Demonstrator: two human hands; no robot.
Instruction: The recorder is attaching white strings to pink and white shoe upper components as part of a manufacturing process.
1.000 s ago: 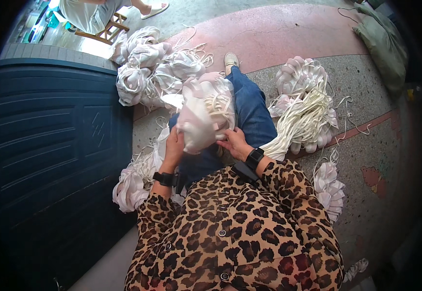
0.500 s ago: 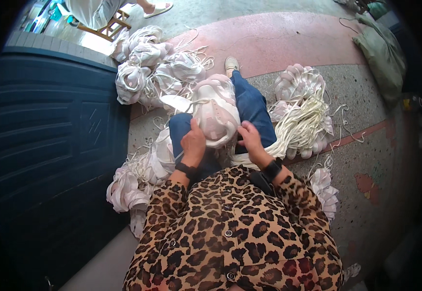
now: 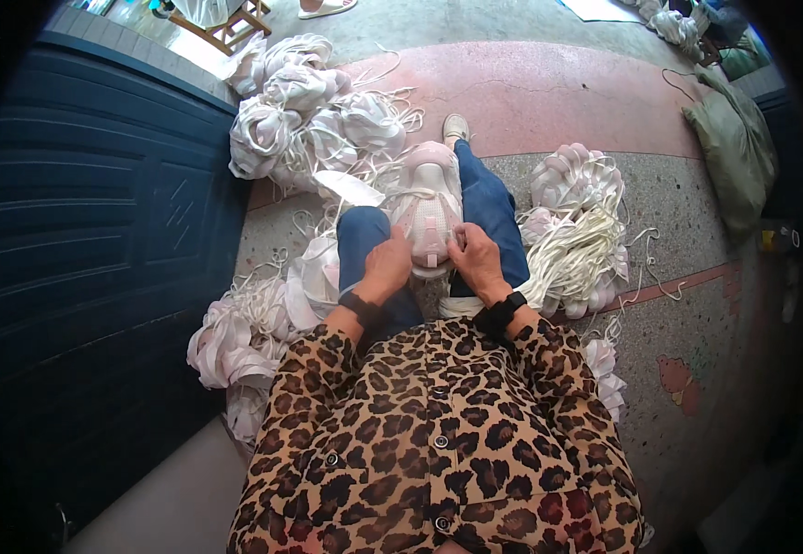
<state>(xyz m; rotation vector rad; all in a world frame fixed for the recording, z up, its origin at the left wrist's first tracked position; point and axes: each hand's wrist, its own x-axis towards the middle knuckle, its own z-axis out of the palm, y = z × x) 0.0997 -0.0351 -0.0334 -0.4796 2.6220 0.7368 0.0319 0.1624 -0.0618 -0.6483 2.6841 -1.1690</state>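
A pink and white shoe upper [image 3: 429, 214] with a cream lace lies between my knees, its lower end toward me. My left hand [image 3: 389, 264] is closed at its near left edge, the fingertips partly hidden behind the upper. At the near right edge, my right hand [image 3: 478, 258] is closed too, thumb and fingers pinched together at the rim. A bundle of cream shoelaces [image 3: 581, 231] hangs beside my right leg, its lower strands running under my right wrist. Just beyond my left knee is a plain white flap [image 3: 350, 188].
Heaps of bundled shoe uppers [image 3: 277, 129] lie at the far left, with another heap [image 3: 235, 337] by my left hip. More bundled uppers [image 3: 575, 180] lie to the right. A dark blue door [image 3: 97, 203] stands at left, a greenish sack [image 3: 729, 148] at far right.
The upper has turned to lie straighter between my knees. My right hand has closed in on its near right edge, and my left hand has shifted slightly right.
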